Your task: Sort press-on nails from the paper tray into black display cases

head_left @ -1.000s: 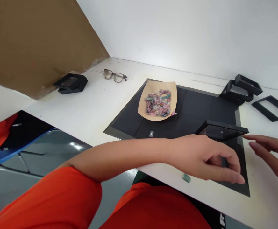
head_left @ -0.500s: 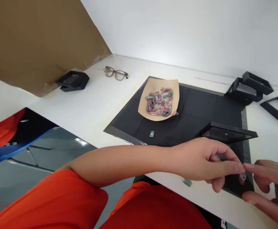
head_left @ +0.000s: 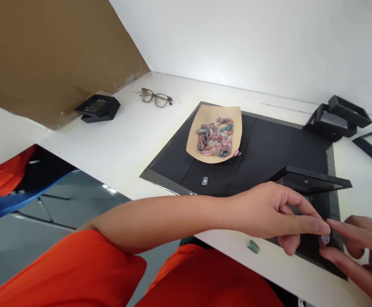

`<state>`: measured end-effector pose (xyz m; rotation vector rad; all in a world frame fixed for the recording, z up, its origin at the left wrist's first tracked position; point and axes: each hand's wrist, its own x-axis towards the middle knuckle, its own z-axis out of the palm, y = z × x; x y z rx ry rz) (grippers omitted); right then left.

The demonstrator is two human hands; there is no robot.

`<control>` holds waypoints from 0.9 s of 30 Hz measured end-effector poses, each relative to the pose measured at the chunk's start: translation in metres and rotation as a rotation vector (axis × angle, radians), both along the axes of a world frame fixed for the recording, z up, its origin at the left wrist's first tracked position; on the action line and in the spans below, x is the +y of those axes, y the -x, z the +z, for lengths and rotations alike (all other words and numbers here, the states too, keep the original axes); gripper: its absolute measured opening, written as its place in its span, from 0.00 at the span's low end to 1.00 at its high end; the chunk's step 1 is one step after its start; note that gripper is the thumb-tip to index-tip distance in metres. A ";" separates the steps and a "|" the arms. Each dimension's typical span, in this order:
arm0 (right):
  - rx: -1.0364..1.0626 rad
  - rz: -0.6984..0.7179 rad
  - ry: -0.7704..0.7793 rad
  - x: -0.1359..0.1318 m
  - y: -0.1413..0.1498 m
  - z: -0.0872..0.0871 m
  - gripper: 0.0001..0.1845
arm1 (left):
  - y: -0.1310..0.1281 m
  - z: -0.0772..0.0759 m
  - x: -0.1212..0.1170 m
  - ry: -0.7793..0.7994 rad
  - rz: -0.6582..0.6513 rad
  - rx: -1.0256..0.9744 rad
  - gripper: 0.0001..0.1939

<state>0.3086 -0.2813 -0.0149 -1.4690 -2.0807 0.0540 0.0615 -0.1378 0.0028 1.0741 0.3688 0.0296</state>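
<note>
A: Right up close, we have a tiny shiny piece (head_left: 325, 238), pale with a bluish-violet glint, up in the fingertips over the right end of the black mat (head_left: 269, 132)!

B: And the left hand (head_left: 275, 213) has it pinched, thumb tight against finger. The right hand (head_left: 355, 245) is in there too: fingertips parted, one above the piece, one just below. Whether they grip it, I can't tell.

A: On the white surface (head_left: 134, 140), near the front edge, a green nail-shaped piece (head_left: 253, 246). Just beyond the left hand, a black frame (head_left: 313, 181) stands tilted.

B: Over on the mat, a grey piece (head_left: 205, 181) with a white star, then a beige paper tray (head_left: 216, 112) heaped with pink, grey and teal pieces.

A: Farther back, eyeglasses (head_left: 156, 98), with stacked black boxes (head_left: 99, 106) left of them and stacked black frames (head_left: 348, 111) far right.

B: The left arm covers the mat's front edge, fingers hide part of that little piece, and the right hand runs off the picture's edge. Its exact shape? Too small to make out!
</note>
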 end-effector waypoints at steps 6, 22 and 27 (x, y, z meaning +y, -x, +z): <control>-0.019 -0.079 0.023 -0.003 0.010 0.000 0.13 | -0.001 -0.003 0.000 0.018 0.000 -0.029 0.18; 0.029 -0.120 0.103 0.023 0.005 0.016 0.15 | 0.014 0.004 0.028 -1.203 0.149 -0.053 0.26; 0.035 0.060 0.287 0.041 0.013 0.009 0.24 | 0.020 -0.004 0.047 -1.563 -0.173 -0.087 0.16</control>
